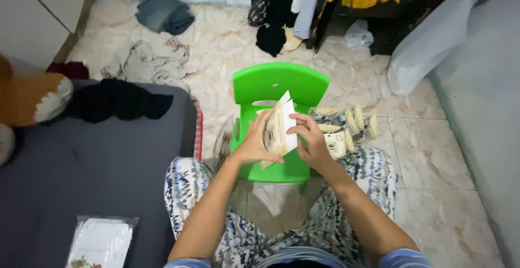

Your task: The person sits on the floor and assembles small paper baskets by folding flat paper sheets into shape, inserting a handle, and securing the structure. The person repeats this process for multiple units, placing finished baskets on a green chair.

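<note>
Both hands hold a flat cream paper carton (282,124) with printed panels over a small green plastic chair (271,82). My left hand (254,141) grips its left side from below. My right hand (310,139) pinches its right edge with the fingers. A heap of similar folded cream cartons (346,126) lies on the floor just right of the chair, close to my right hand. My knees in patterned trousers frame the chair.
A dark grey mattress (81,176) lies at left with a clear plastic packet (100,242) and black cloth (116,99) on it. Clothes are strewn on the marble tile floor at the back. A grey bag (433,43) leans at right. A clear bundle (223,143) sits left of the chair.
</note>
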